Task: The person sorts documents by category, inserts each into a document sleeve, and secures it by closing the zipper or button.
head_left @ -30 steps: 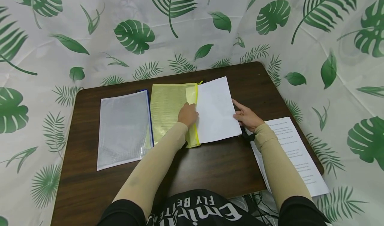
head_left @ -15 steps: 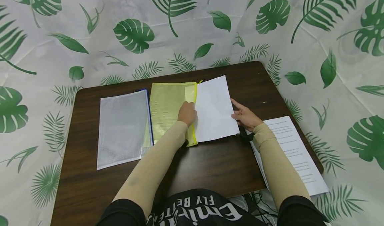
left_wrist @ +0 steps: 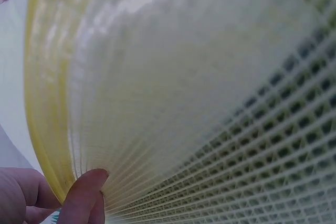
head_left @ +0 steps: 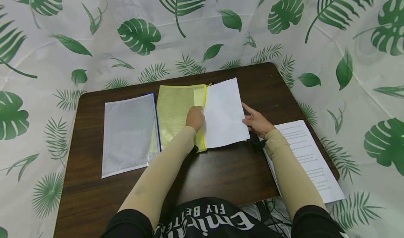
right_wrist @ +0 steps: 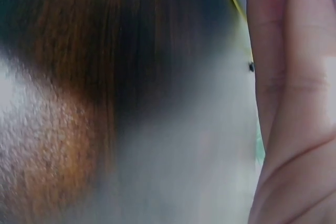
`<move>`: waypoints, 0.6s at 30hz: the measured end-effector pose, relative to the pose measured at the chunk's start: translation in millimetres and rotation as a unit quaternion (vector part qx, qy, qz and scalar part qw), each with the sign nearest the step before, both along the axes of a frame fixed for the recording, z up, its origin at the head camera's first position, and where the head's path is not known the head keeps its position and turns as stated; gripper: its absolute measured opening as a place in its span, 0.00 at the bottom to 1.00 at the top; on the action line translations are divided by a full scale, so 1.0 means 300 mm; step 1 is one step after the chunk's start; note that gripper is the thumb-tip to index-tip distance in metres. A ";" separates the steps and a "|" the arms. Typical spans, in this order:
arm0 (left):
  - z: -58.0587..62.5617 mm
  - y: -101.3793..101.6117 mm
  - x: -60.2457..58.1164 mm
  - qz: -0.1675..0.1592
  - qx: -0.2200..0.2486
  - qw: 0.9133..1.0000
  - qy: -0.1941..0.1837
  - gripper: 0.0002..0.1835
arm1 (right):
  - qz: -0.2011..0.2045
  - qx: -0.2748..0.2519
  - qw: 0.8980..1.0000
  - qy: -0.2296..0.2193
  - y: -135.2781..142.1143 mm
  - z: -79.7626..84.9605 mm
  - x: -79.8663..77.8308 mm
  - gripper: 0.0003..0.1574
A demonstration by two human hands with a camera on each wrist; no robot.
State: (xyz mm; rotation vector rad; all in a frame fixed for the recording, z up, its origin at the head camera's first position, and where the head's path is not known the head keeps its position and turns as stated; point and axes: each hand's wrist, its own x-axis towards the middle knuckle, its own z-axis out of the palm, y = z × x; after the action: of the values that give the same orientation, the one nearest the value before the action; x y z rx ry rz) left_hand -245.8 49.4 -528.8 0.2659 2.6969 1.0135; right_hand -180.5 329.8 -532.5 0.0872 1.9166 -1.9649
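Observation:
In the head view, my left hand [head_left: 195,118] pinches the opening edge of a yellow mesh zip folder [head_left: 173,104], thumb and fingertips on its yellow border. The left wrist view shows the folder's clear band [left_wrist: 142,77] bowed up from that pinch, mesh fanning away. White paper [head_left: 222,115] sticks out of the folder's right side, its left part hidden inside or under the border. At the paper's right edge, my right hand [head_left: 258,124] holds it between thumb and fingers, index finger stretched out behind. In the right wrist view its fingers [right_wrist: 310,77] appear straight and close together.
A clear mesh folder with a blue edge [head_left: 129,136] lies on the left, its right side meeting the yellow one. A stack of printed sheets [head_left: 306,157] lies at right under the right forearm, overhanging the front edge of the dark wooden table [head_left: 227,178]. Cables [head_left: 274,213] hang below.
Both hands, the folder's yellow edge and the paper have shifted slightly left together. The length of paper showing outside the folder looks the same, and both grips are unchanged.

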 end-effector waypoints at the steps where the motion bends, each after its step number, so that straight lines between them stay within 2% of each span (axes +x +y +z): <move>1: 0.003 0.000 0.001 0.003 0.002 1.000 -0.001 0.23 | 0.000 0.001 1.000 0.000 -0.003 0.002 -0.001 0.49; 15: 0.000 -0.012 -0.005 0.024 0.022 0.999 -0.013 0.24 | -0.017 0.008 1.000 0.013 -0.040 -0.006 0.003 0.49; 18: -0.007 -0.013 -0.007 0.027 -0.010 1.000 -0.008 0.24 | -0.029 0.006 0.999 0.020 -0.049 -0.012 0.007 0.49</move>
State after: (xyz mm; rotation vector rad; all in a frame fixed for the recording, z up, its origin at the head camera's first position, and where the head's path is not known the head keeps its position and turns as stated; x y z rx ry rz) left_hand -247.8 45.4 -531.0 0.1818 2.7125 0.9990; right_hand -178.5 315.0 -536.2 0.1098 1.9724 -2.0069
